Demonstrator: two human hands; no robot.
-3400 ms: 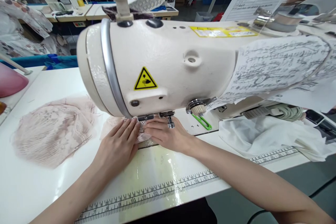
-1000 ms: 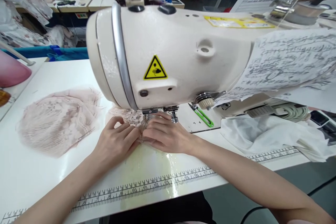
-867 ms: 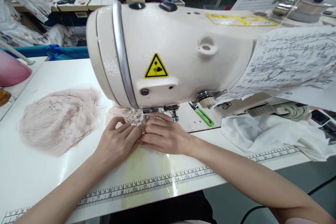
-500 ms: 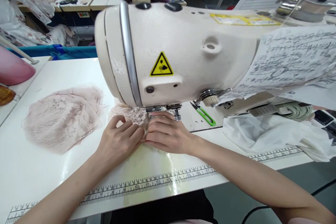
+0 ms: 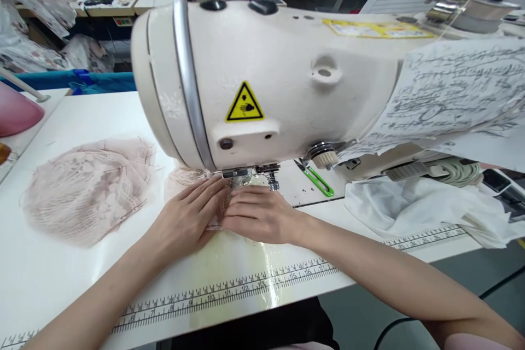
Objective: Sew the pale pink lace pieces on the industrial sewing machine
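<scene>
A cream sewing machine head (image 5: 262,71) with a yellow warning sticker fills the middle of the view. Under its presser foot (image 5: 240,175) lies a small piece of pale pink lace (image 5: 184,178). My left hand (image 5: 186,219) lies flat on that lace, fingers stretched toward the foot. My right hand (image 5: 258,213) rests beside it, fingers together and flat, pressing the lace edge just in front of the foot. The fingertips of both hands nearly touch.
A heap of pink lace pieces (image 5: 86,188) lies on the white table (image 5: 61,279) at the left. Green thread snips (image 5: 315,178) lie right of the foot. White cloth (image 5: 422,208) is bunched at the right. A printed ruler (image 5: 229,292) runs along the front edge.
My left hand's fingers, curled and pinching the lace before, now lie flat and stretched toward the foot. My right hand has flattened too. The view shifted slightly.
</scene>
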